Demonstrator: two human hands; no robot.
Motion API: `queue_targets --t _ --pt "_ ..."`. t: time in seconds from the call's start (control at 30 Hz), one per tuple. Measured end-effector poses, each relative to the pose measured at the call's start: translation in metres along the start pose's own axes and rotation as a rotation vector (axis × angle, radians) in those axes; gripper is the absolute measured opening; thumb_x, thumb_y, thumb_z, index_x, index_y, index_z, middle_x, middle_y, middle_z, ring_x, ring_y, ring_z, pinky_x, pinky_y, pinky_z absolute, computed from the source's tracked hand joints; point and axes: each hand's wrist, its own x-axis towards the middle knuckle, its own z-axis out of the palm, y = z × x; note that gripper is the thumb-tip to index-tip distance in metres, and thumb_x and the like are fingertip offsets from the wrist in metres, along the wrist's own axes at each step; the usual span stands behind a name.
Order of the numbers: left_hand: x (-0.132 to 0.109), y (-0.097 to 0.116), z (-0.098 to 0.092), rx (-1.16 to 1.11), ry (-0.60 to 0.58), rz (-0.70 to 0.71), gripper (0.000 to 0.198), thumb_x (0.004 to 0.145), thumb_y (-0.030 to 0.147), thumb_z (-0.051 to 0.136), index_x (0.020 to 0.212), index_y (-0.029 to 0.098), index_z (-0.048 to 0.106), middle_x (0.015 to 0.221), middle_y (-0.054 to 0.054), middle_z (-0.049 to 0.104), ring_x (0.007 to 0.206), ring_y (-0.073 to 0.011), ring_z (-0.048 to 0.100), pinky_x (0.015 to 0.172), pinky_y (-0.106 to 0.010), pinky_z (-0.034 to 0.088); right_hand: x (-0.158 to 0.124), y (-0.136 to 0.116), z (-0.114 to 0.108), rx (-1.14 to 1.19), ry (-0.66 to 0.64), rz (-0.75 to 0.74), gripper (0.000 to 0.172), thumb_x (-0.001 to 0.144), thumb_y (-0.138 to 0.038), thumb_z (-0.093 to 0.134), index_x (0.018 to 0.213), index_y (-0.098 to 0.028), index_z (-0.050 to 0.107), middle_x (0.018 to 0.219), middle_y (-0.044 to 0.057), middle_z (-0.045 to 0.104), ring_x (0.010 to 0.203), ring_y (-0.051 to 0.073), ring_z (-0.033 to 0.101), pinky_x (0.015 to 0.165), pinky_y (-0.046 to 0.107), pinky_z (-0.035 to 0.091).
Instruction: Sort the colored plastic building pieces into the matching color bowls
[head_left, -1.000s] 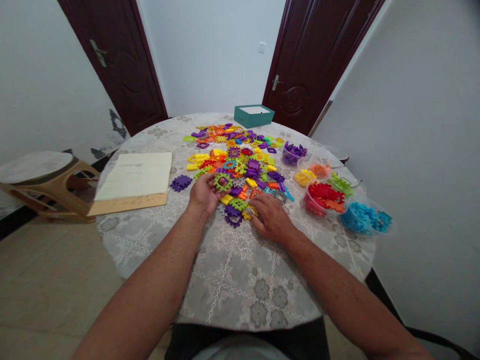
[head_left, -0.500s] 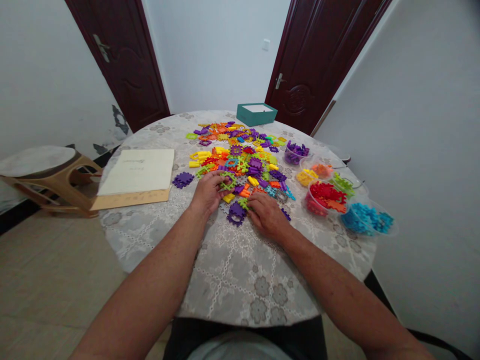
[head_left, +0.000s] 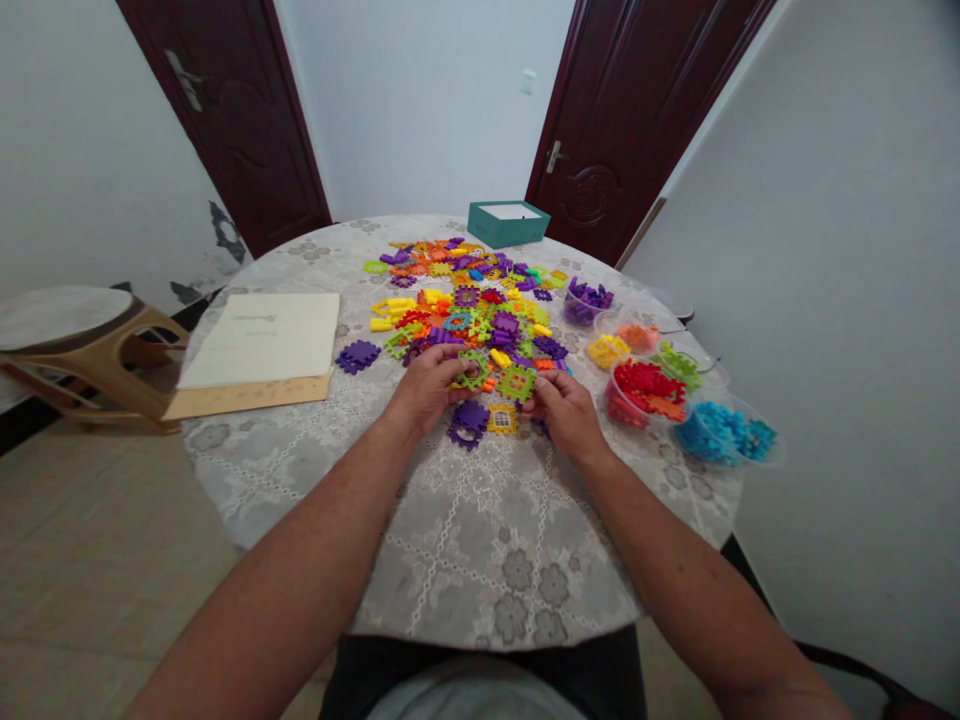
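Note:
My left hand (head_left: 433, 388) is closed on a lime-green building piece (head_left: 473, 370) with notched edges and an open middle. Between the fingers of my right hand (head_left: 561, 408) is a second lime-green building piece (head_left: 517, 382), square with a window grid. The two pieces are held close side by side above the near edge of a mixed pile of plastic building pieces (head_left: 480, 322). Just below them on the cloth lie a purple notched piece (head_left: 470, 420) and a yellow window piece (head_left: 502, 419).
Clear tubs on the right hold sorted pieces: purple (head_left: 589, 300), yellow (head_left: 607, 350), red (head_left: 643, 392), green (head_left: 679, 365) and blue (head_left: 716, 432). A teal box (head_left: 508, 226) stands at the back. Paper sheets (head_left: 262, 340) lie left, near a lone purple piece (head_left: 358, 356).
My right hand has lifted a lime-green window piece from the pile and brought it beside the green piece in my left hand. The yellow window piece below is now uncovered.

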Motion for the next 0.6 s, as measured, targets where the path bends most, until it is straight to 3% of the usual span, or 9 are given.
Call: queue_targets --t 0.17,0.33,0.43,0.5,0.6 --pt "-0.005 -0.008 0.007 0.028 -0.095 -0.032 0.036 0.072 0.022 0.085 0.104 0.017 0.069 0.100 -0.013 0.072 0.093 -0.0258 0.071 0.070 -0.038 0.063 -0.001 -0.001 0.010 0.138 -0.082 0.039 0.033 0.081 -0.047 0.077 0.095 -0.022 0.062 0.071 -0.001 0.070 0.062 0.015 0.071 0.061 0.027 0.062" --pt "-0.007 -0.020 0.007 0.138 -0.223 -0.039 0.039 0.074 0.023 0.085 0.110 0.021 0.071 0.104 -0.012 0.074 0.089 -0.0235 0.073 0.074 -0.037 0.062 -0.005 0.001 0.017 0.094 -0.167 0.072 0.034 0.083 -0.049 0.076 0.094 -0.021 0.062 0.072 0.000 0.072 0.063 0.016 0.071 0.064 0.030 0.063" --pt "-0.007 -0.021 0.008 0.204 -0.228 -0.042 0.040 0.073 0.021 0.084 0.112 0.022 0.073 0.107 -0.011 0.075 0.091 -0.0230 0.073 0.075 -0.036 0.062 -0.006 0.001 0.018 0.041 -0.192 0.072 0.034 0.086 -0.052 0.072 0.094 -0.021 0.061 0.072 -0.001 0.070 0.062 0.016 0.070 0.063 0.030 0.061" --pt "-0.008 -0.017 0.010 0.217 -0.206 -0.040 0.039 0.074 0.021 0.082 0.112 0.022 0.073 0.110 -0.011 0.075 0.093 -0.0224 0.073 0.074 -0.035 0.062 -0.006 0.000 0.017 -0.066 -0.191 0.006 0.030 0.091 -0.051 0.066 0.093 -0.022 0.060 0.073 -0.001 0.069 0.062 0.015 0.068 0.061 0.028 0.057" --pt "-0.009 -0.007 0.010 0.183 -0.153 -0.027 0.041 0.075 0.021 0.081 0.115 0.021 0.070 0.110 -0.009 0.074 0.093 -0.0210 0.073 0.073 -0.034 0.063 -0.007 -0.005 0.009 -0.443 -0.218 -0.246 0.020 0.097 -0.040 0.059 0.094 -0.021 0.063 0.078 0.000 0.067 0.068 0.014 0.064 0.068 0.028 0.053"
